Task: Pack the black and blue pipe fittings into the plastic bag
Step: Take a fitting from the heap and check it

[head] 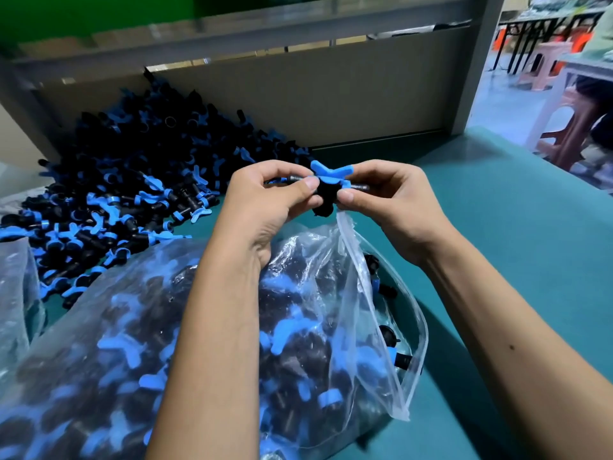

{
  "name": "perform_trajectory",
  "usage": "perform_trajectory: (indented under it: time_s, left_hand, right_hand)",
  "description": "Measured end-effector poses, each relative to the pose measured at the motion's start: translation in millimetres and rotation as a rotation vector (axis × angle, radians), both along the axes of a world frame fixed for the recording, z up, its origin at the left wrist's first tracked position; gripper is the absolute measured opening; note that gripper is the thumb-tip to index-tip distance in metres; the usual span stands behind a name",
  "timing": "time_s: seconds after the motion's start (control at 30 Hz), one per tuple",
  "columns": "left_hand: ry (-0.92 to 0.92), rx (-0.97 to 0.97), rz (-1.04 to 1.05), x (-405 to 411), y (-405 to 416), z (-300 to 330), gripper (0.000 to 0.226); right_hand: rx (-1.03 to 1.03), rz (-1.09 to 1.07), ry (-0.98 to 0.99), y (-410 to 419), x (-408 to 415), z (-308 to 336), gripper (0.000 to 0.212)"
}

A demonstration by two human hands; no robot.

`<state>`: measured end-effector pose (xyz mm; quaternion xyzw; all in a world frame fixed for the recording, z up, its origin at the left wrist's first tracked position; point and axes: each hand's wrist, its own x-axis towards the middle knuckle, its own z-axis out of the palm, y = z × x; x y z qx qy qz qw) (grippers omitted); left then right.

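From my head view, my left hand [265, 197] and right hand [391, 200] both have their fingers [310, 183] curled and pinching a small bunch of black and blue pipe fittings [328, 185], held in the air just above the mouth of the plastic bag [365, 293]. My right hand also seems to pinch the bag's upper edge, which keeps the mouth lifted.

To do this step well, I judge I should keep that edge raised, lower the bunch into the opening before letting go, and release both ends together so nothing snags on the film or spills onto the desk [497, 244].

The bunch's long axis runs left to right, level, its grey stems poking out past each hand, blue wings up.

The loose pile of fittings [132, 194] lies beyond the bag, to its left.
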<state>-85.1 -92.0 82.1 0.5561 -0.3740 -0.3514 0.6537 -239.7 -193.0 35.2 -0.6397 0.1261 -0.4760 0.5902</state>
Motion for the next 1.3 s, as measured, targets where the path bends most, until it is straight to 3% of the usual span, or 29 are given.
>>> perform_trajectory:
  time_s: [0.3, 0.4, 0.5, 0.6, 0.7, 0.8, 0.9, 1.0, 1.13, 1.3]
  left_hand:
    - [0.036, -0.023, 0.087, 7, 1, 2, 0.011]
    - [0.039, -0.061, 0.181, -5, -5, 2, 0.01]
    - [-0.052, -0.109, 0.281, -16, -12, -1, 0.009]
    - [-0.182, -0.113, 0.302, -28, -17, -5, 0.016]
    - [-0.281, -0.126, 0.288, -38, -21, -8, 0.016]
    - [-0.44, -0.126, 0.196, -42, -21, -5, 0.011]
    - [-0.725, -0.013, 0.042, -40, -11, 3, 0.043]
    - [-1.069, 0.161, -0.169, -32, -4, 2, 0.071]
    - [-1.176, 0.193, -0.118, -22, -1, 0, 0.029]
    - [-1.002, 0.126, 0.146, -8, 0, 3, 0.018]
  right_hand:
    - [0.055, -0.184, -0.033, -7, -10, 3, 0.016]
    - [-0.042, -0.267, 0.026, -5, -4, 2, 0.035]
    - [-0.258, -0.43, 0.248, -2, 0, 3, 0.057]
    - [-0.322, -0.361, 0.317, 1, 4, 3, 0.054]
    - [-0.166, -0.326, 0.181, 4, 8, 1, 0.042]
    - [0.239, -0.193, -0.104, -3, 5, -3, 0.023]
    - [0.766, 0.101, -0.397, -14, -11, -7, 0.021]
    - [0.919, 0.167, -0.481, -21, -24, -12, 0.033]
    - [0.748, 0.126, -0.258, -25, -33, -6, 0.034]
    - [0.22, 0.234, 0.191, -22, -45, 10, 0.028]
